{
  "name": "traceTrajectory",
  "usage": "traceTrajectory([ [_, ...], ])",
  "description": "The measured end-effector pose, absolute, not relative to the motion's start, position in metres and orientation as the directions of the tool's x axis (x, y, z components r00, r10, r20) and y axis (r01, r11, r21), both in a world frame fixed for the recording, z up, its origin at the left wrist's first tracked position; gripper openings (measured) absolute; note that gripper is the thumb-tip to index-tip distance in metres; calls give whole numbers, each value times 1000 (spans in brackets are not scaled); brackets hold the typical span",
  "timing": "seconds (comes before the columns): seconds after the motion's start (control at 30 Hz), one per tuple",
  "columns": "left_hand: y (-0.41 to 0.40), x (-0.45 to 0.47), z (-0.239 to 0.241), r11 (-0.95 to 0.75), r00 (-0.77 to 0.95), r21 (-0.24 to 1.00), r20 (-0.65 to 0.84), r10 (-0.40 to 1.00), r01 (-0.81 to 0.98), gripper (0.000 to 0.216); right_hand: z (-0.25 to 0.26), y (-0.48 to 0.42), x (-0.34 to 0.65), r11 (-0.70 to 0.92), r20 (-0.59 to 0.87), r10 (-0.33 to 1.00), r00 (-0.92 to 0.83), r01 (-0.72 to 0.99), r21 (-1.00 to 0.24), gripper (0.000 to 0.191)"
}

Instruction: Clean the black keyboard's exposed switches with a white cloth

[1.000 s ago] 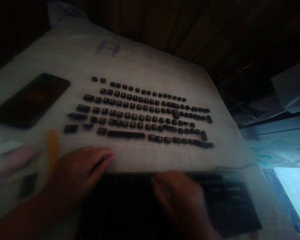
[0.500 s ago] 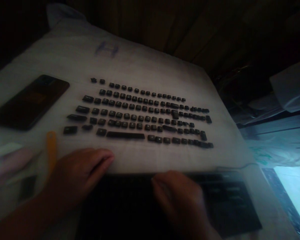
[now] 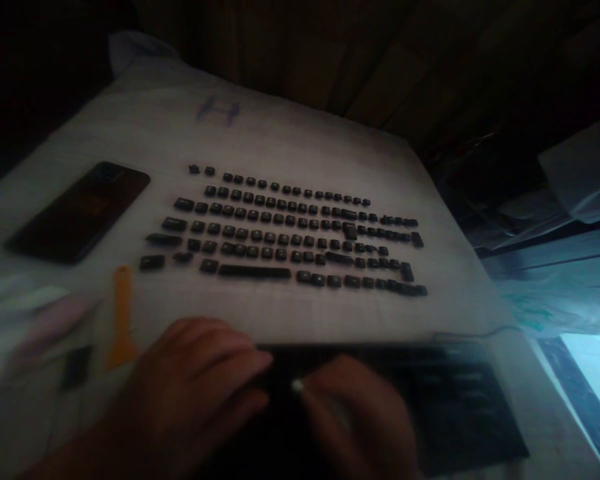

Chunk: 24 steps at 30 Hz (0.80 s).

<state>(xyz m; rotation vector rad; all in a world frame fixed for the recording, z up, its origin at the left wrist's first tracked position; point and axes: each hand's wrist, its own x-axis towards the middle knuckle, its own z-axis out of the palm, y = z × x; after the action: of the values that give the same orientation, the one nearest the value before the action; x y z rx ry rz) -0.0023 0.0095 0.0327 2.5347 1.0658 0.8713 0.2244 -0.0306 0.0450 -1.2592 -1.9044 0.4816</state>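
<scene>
A dark keyboard base (image 3: 473, 413) lies at the near edge, its surface mostly too dark to make out. My left hand (image 3: 195, 380) rests over its left part, fingers stretched to the right and thumb a little apart, with nothing visible in it. Over the middle of the base, my right hand (image 3: 360, 413) is closed in a pinch. A small white tip, like a cotton swab's (image 3: 297, 385), pokes out between thumb and forefinger; the rest of it is hidden. Beyond the base, removed black keycaps (image 3: 267, 235) are laid out in rows, with the long space bar (image 3: 254, 271) in the nearest row.
A dark phone (image 3: 83, 212) lies at the left. Nearer me are an orange scraper-like tool (image 3: 122, 320), a small dark square (image 3: 76, 367) and a blurred white and pink item (image 3: 50, 327). A thin cable (image 3: 473, 335) runs behind the base. White cloth (image 3: 290, 133) covers the table.
My left hand has moved right onto the base and its fingers have straightened. The white tip now shows in my right hand's pinch. The view has shifted slightly, showing more of the orange tool.
</scene>
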Motion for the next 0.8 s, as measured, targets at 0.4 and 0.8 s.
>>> traceTrajectory([
  [0.4,-6,22,35,-684,572,616,420,704,390,13,38,-39,207,477,475,868,-146,513,-714,21],
  [0.8,-3,17,36,-658,560,644,401,725,391,9,43,-34,215,425,350,905,-242,512,-746,13],
])
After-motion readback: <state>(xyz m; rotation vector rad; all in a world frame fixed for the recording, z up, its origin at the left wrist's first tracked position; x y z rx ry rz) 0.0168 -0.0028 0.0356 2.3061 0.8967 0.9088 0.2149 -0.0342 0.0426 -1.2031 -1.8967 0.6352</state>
